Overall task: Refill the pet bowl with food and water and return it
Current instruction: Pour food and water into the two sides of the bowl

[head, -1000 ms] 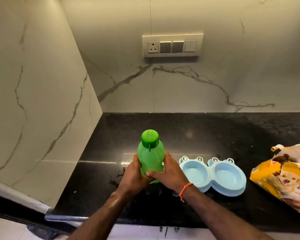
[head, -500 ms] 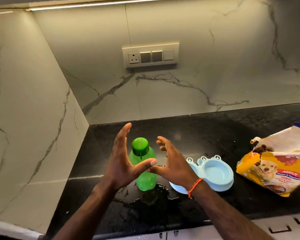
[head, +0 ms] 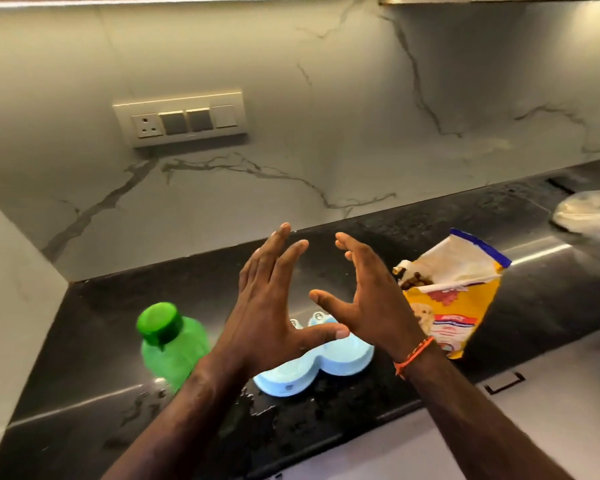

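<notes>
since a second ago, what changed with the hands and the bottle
Both hands let go of the green bottle and lifted, open; left hand and right hand are now raised in front of the blue pet bowl. Bottle, bowl and food bag stayed on the counter.

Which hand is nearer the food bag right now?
Right. The right hand is raised open just left of the food bag; the left hand is farther left, over the bowl.

Green bottle [head: 174, 344], pale blue bowl [head: 343, 362], yellow bag [head: 454, 306], perhaps dog-printed.
</notes>
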